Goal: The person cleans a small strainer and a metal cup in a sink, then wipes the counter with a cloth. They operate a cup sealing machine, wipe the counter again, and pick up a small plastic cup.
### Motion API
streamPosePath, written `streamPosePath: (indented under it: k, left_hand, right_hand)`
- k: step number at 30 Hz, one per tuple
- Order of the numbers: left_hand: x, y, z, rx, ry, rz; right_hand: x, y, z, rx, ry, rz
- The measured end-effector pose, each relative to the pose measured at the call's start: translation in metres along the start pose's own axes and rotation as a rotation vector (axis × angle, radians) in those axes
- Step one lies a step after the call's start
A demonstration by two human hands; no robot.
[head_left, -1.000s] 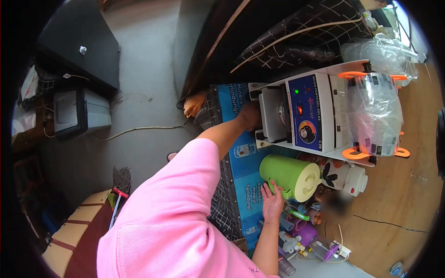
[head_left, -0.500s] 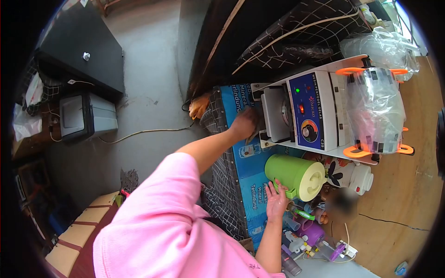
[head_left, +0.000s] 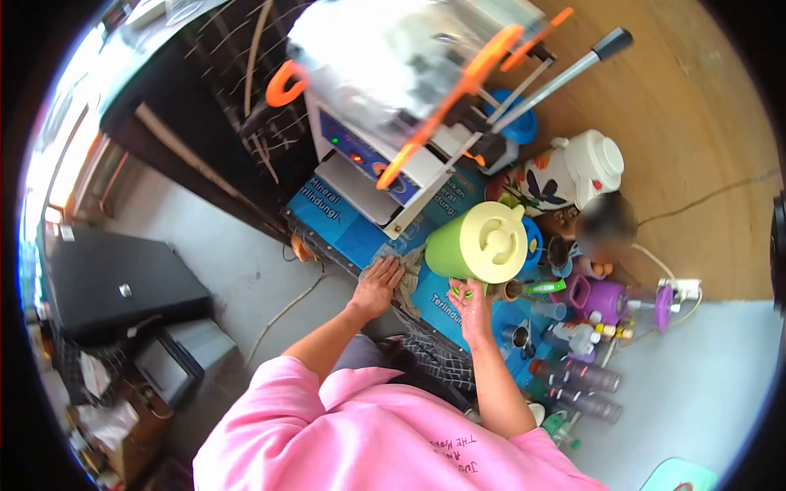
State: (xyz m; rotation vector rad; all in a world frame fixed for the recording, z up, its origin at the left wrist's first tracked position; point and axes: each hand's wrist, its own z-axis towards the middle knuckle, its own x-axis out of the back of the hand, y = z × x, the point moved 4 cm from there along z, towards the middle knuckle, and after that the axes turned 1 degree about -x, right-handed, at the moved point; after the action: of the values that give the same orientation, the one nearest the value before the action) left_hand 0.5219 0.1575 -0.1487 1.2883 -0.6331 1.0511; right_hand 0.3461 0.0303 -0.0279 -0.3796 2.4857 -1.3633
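Note:
My left hand [head_left: 377,286] presses a crumpled greyish-brown cloth [head_left: 408,274] onto the blue printed table cover [head_left: 434,307], near its front edge. The fingers lie over the cloth. To the right, my right hand [head_left: 471,309] has its fingers at the handle of a green pitcher [head_left: 457,250], curled around it. The pitcher's pale yellow lid [head_left: 494,243] is on, and it stands beside the cloth. Behind my left hand is a cup sealing machine [head_left: 364,168] with lit green and red lights.
Plastic-wrapped stock with orange handles [head_left: 467,98] sits on top of the machine. A floral thermos [head_left: 598,164], a purple jug [head_left: 602,299] and dark bottles [head_left: 585,376] stand at the right. A metal lever [head_left: 565,78] juts out. A black cabinet [head_left: 123,286] stands left.
The view has turned and shifted. My left hand and the cloth have come from beside the machine to the front edge. My right hand's fingers have closed at the pitcher's handle.

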Motion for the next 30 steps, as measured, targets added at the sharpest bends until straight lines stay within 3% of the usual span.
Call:
streamPosePath:
  k: [4, 8, 13, 15, 18, 19, 20, 22, 24, 26, 29, 30]
  left_hand:
    - [-0.013, -0.007, 0.046, 0.065, 0.052, -0.02]
    - [-0.028, -0.019, 0.085, 0.051, -0.093, -0.006]
    - [-0.047, -0.029, 0.106, 0.006, -0.123, 0.077]
    - [-0.054, -0.031, 0.115, 0.073, -0.138, 0.071]
    - [-0.067, -0.039, 0.127, 0.073, -0.08, -0.081]
    - [-0.08, -0.049, 0.129, 0.077, -0.151, -0.227]
    - [-0.044, -0.021, 0.138, 0.472, -0.699, -0.206]
    - [-0.069, -0.038, 0.127, 0.123, -0.329, -0.101]
    - [-0.094, -0.054, 0.117, 0.026, -0.219, 0.022]
    - [-0.134, -0.085, 0.105, 0.311, -0.141, -0.979]
    - [-0.132, -0.088, 0.099, 0.029, -0.305, 0.036]
    - [-0.122, -0.08, 0.1, 0.019, -0.317, 0.037]
  right_hand:
    - [0.001, -0.003, -0.013, -0.005, 0.051, 0.026]
    - [0.007, 0.001, -0.018, -0.027, 0.058, -0.057]
    - [0.019, 0.009, -0.019, 0.036, 0.008, -0.159]
    - [0.022, 0.009, -0.018, 0.041, 0.012, -0.185]
    - [0.024, 0.003, -0.022, 0.033, 0.055, -0.222]
    - [0.021, -0.007, -0.024, 0.034, 0.04, -0.322]
    - [0.021, -0.009, -0.029, 0.022, 0.027, -0.418]
    - [0.025, 0.01, -0.034, 0.092, 0.029, -0.345]
    - [0.025, 0.005, -0.043, 0.393, 0.008, -0.167]
    - [0.052, 0.039, -0.046, 0.297, 0.043, -0.215]
    - [0.087, 0.067, -0.039, 0.112, 0.375, -0.401]
    - [0.091, 0.07, -0.028, 0.105, 0.385, -0.392]
